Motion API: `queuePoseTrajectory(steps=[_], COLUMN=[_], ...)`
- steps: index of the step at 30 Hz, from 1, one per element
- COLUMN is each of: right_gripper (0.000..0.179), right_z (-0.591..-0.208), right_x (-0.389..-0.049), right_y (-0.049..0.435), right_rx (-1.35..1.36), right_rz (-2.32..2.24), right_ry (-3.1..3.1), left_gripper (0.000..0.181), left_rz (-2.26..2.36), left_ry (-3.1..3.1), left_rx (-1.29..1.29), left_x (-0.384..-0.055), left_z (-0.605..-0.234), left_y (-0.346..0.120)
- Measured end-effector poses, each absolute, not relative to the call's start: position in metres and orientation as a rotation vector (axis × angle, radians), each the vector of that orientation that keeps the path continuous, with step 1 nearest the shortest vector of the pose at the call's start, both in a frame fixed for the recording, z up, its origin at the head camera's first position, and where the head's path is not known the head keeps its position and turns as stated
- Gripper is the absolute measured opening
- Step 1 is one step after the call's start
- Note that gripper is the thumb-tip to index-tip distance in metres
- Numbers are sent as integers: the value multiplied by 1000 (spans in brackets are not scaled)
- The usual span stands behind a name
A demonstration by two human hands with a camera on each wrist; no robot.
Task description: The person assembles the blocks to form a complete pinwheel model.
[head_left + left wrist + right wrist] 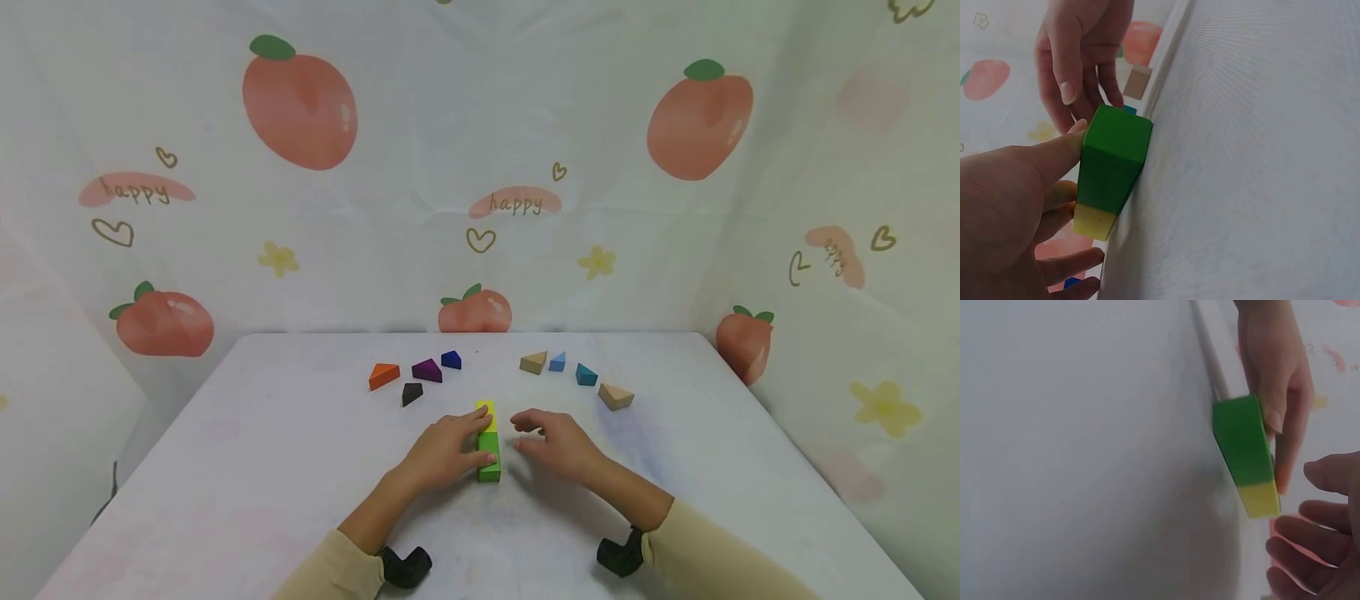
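Note:
A green block (488, 443) and a yellow block (492, 423) lie end to end on the table, the yellow one farther from the person. From the left side, my left hand (442, 450) reaches over them with fingers extended. Its thumb touches the green block near the front end, and its index finger rests on the yellow one. In the left wrist view, the thumb lies along the top of the green block (1113, 150). Just to the right of the pair hovers my right hand (558, 446), holding nothing, its fingers loosely bent toward the blocks.
Farther back on the left are orange (384, 376), purple (427, 371), dark blue (452, 360) and black (412, 393) blocks. Back right stand two wooden-coloured blocks (617, 397), a light blue block (557, 362) and a teal block (587, 375). A fruit-patterned curtain (405, 208) hangs behind the table.

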State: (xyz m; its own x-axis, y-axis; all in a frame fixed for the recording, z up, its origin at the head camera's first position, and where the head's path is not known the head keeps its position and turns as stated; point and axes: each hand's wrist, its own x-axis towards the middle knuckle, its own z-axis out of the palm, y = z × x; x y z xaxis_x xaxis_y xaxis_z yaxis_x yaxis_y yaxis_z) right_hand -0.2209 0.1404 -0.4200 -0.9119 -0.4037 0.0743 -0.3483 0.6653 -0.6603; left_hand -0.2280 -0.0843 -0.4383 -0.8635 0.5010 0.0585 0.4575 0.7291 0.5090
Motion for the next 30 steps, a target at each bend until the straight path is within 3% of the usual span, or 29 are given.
queuePoseTrajectory(steps=[12, 22, 30], right_gripper=[27, 22, 27], right_z=[-399, -408, -421], right_x=[-242, -268, -290], right_y=[159, 180, 192], right_rx=[-649, -890, -763], right_rz=[-929, -956, -851], right_ry=[3044, 3325, 3432], left_gripper=[66, 67, 65], left_rz=[821, 830, 829], left_ry=[2829, 2823, 2827], left_rx=[746, 745, 750], left_x=[-227, -228, -227], left_z=[-438, -440, -440], left_y=[-84, -84, -84])
